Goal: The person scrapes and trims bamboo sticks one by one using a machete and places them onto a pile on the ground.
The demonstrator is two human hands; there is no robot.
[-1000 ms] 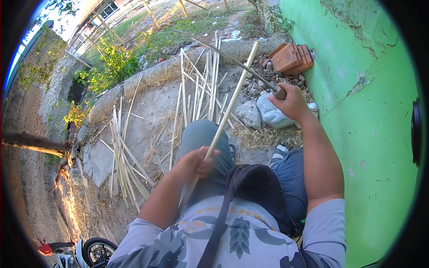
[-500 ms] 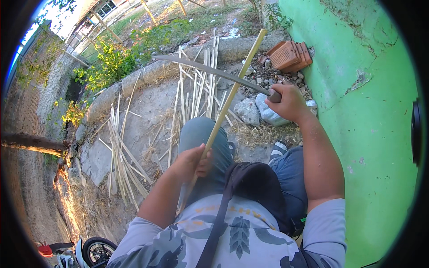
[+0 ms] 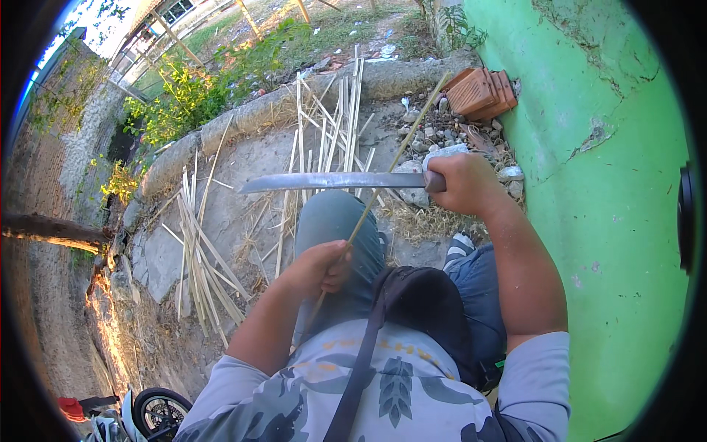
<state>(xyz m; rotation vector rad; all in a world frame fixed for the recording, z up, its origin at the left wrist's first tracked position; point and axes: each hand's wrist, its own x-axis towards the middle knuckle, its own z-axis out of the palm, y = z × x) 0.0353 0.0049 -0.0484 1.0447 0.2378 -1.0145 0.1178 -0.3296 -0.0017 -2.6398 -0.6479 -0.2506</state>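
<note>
My left hand (image 3: pixel 322 267) is closed around the lower part of a long, thin bamboo strip (image 3: pixel 412 135) above my bent left knee. The strip slants up and away to the right, its narrow edge showing. In my right hand (image 3: pixel 467 184) is the handle of a machete (image 3: pixel 331 181). Its long blade lies nearly level, pointing left, and crosses the strip above my left hand. Whether blade and strip touch, I cannot tell. The lower end of the strip runs back towards my shirt.
Pale bamboo strips lie in two loose piles, one ahead (image 3: pixel 342 129) and one at left (image 3: pixel 202 265). Orange roof tiles (image 3: pixel 479 94) and rubble stand by the green wall (image 3: pixel 589 243) on my right. A low stone kerb (image 3: pixel 177 166) borders the ground; a motorcycle wheel (image 3: pixel 160 414) shows at lower left.
The machete's handle has come down and its blade has swung from slanting to nearly level. The bamboo strip has turned, now showing a narrower side. My left hand stays almost in place.
</note>
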